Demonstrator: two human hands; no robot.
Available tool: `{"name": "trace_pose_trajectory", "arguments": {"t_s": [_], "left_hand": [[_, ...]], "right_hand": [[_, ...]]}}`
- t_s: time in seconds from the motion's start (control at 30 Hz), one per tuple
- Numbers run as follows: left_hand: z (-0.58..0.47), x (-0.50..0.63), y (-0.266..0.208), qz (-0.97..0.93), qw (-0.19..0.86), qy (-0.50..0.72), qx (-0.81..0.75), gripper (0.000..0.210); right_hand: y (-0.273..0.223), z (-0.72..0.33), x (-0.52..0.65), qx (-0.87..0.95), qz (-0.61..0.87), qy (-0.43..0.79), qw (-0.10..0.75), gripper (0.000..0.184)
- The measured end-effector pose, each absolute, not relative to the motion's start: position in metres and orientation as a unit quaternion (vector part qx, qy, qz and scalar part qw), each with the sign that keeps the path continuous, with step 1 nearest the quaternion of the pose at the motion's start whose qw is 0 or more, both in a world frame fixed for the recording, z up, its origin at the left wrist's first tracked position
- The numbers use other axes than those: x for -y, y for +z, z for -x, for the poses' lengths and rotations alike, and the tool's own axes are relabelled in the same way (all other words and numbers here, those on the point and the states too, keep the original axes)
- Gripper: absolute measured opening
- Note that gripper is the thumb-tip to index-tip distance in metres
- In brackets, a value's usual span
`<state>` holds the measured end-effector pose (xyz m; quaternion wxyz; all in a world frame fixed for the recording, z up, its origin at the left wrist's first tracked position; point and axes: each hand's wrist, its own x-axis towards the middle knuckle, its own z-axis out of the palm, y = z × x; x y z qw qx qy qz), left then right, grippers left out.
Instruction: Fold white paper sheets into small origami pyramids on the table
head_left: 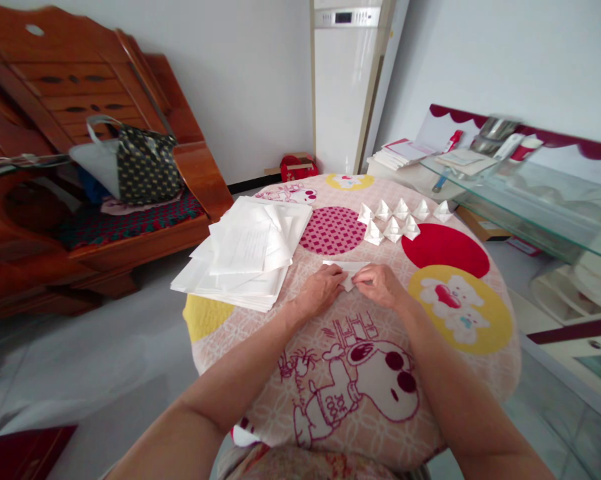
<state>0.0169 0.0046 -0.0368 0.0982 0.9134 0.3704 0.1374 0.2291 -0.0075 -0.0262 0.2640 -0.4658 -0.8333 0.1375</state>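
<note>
A partly folded piece of white paper lies on the patterned tablecloth in the middle of the round table. From its left side my left hand grips the paper, fingers closed at its lower edge. My right hand pinches the opposite side, its fingertips close to those of the left. Part of the paper is hidden under the fingers. Beyond my hands, several small folded paper shapes stand in two rows. To the left rests a stack of white sheets, some with print.
A glass-topped cabinet holding papers, a cup and metal bowls stands close on the right. At the left is a wooden bench with a dark patterned bag. A tall white air conditioner stands behind the table.
</note>
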Motion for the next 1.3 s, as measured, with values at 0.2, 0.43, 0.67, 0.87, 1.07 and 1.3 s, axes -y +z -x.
{"name": "trace_pose_trajectory", "arguments": {"t_s": [0.2,0.43,0.67,0.87,1.07,1.3], "left_hand": [[-0.019,-0.003,-0.032,-0.914,0.088,0.128,-0.375,0.036],[-0.021,-0.001,-0.029,-0.922,0.061,0.091,-0.372,0.033],[-0.022,-0.001,-0.029,-0.924,0.053,0.085,-0.370,0.031],[-0.022,0.000,-0.023,-0.921,0.064,0.087,-0.374,0.029],[-0.021,0.000,-0.026,-0.915,0.079,0.105,-0.380,0.028],[-0.021,0.001,-0.023,-0.917,0.082,0.098,-0.377,0.027]], "right_hand": [[-0.018,-0.241,0.009,0.773,0.503,0.248,0.295,0.022],[-0.017,-0.251,0.000,0.513,0.628,0.325,0.487,0.030],[-0.016,-0.214,-0.010,0.542,0.616,0.357,0.446,0.025],[-0.023,-0.202,-0.021,0.602,0.702,0.268,0.272,0.015],[-0.017,-0.194,-0.024,0.643,0.727,0.166,0.175,0.019],[-0.012,-0.206,-0.022,0.617,0.754,0.164,0.159,0.018]]}}
